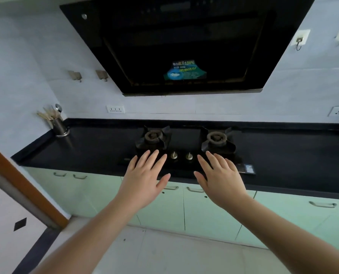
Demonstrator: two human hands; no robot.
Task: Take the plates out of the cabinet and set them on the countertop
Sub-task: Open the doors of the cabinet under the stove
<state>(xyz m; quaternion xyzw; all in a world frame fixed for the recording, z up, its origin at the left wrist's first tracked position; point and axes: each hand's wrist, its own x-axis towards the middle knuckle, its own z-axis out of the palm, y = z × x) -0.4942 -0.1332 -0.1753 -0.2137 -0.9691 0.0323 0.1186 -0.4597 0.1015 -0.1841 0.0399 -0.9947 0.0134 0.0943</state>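
My left hand (145,178) and my right hand (221,180) are stretched out in front of me, palms down, fingers spread, holding nothing. They hover before the front edge of the black countertop (97,153), over the gas hob. Below the counter run pale green cabinet doors (204,212) with metal handles, all closed. No plates are in view.
A two-burner gas hob (184,143) with two knobs sits in the counter. A black range hood (184,46) hangs above it. A metal utensil holder (59,125) stands at the counter's far left corner. A wooden door frame (22,186) is at left. Wall sockets and hooks line the tiles.
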